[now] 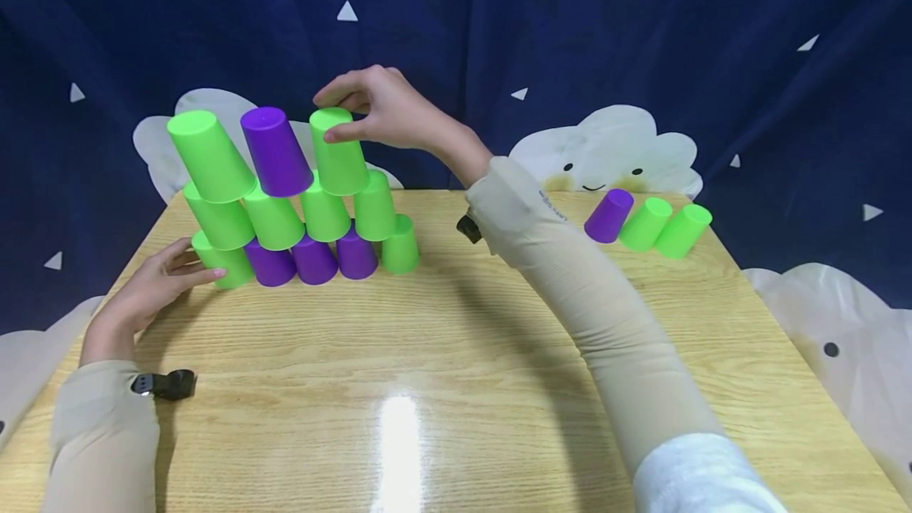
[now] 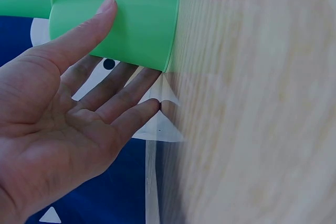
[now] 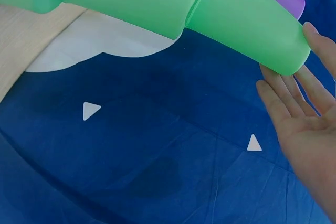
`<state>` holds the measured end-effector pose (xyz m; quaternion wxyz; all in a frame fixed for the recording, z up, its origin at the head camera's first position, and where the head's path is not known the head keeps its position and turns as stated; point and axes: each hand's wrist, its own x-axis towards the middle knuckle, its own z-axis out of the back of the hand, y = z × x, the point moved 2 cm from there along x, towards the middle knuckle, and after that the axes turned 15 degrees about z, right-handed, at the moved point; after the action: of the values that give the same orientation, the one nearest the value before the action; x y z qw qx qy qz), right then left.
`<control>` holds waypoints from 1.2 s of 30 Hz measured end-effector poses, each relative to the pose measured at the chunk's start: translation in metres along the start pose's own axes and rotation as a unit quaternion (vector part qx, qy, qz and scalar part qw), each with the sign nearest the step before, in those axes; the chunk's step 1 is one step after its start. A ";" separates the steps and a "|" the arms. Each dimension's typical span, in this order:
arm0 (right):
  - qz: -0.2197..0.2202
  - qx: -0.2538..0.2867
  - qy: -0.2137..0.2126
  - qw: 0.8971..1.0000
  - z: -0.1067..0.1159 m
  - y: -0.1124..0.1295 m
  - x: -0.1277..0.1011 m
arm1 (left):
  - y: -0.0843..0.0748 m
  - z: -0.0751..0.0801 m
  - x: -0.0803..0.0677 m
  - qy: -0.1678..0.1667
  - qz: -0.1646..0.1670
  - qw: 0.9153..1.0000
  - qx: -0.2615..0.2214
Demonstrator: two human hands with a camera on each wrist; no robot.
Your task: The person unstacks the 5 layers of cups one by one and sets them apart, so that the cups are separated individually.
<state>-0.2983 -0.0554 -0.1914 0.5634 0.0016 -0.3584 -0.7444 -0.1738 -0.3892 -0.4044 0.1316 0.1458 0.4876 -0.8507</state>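
Observation:
Upside-down green and purple cups stand in a stepped wall of three rows at the left of the table. My right hand (image 1: pixel 392 109) holds the green cup (image 1: pixel 342 169) at the right end of the top row, thumb in front and fingers behind its upper end. That cup (image 3: pixel 247 19) sits on the row beneath it. Down at the lower left, my left hand (image 1: pixel 153 287) has its thumb on the front of the end green cup (image 2: pixel 142 24) of the bottom row, its fingers passing behind. A purple cup (image 1: pixel 276 153) and another green cup (image 1: pixel 210 157) complete the top row.
Toward the back right of the wooden table (image 1: pixel 456 355) stand three more upside-down cups: one purple cup (image 1: pixel 609 216) and two green cups, the outer green cup (image 1: pixel 684 232) nearest the edge. A dark blue curtain (image 1: pixel 456 22) with white clouds hangs behind.

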 end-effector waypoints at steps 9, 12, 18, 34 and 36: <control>0.032 0.016 -0.033 0.999 0.012 0.010 -0.009 | 0.001 0.000 0.001 0.001 0.002 1.000 0.001; 0.029 0.022 -0.048 0.998 0.022 0.011 -0.016 | 0.001 0.000 0.001 0.002 0.002 1.000 0.003; 0.011 0.001 -0.074 0.997 0.049 0.004 -0.042 | 0.001 0.000 0.001 0.001 0.002 1.000 0.007; -0.146 -0.092 -0.090 0.981 0.100 -0.062 -0.147 | 0.000 0.003 0.000 -0.005 0.006 1.000 0.018; -0.165 -0.099 -0.086 0.978 0.101 -0.072 -0.160 | -0.001 0.003 -0.001 -0.003 0.005 1.000 0.014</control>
<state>-0.3411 0.1409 -0.2193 0.3971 -0.0587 -0.3248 -0.8564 -0.1736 -0.3914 -0.4023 0.1348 0.1473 0.4742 -0.8575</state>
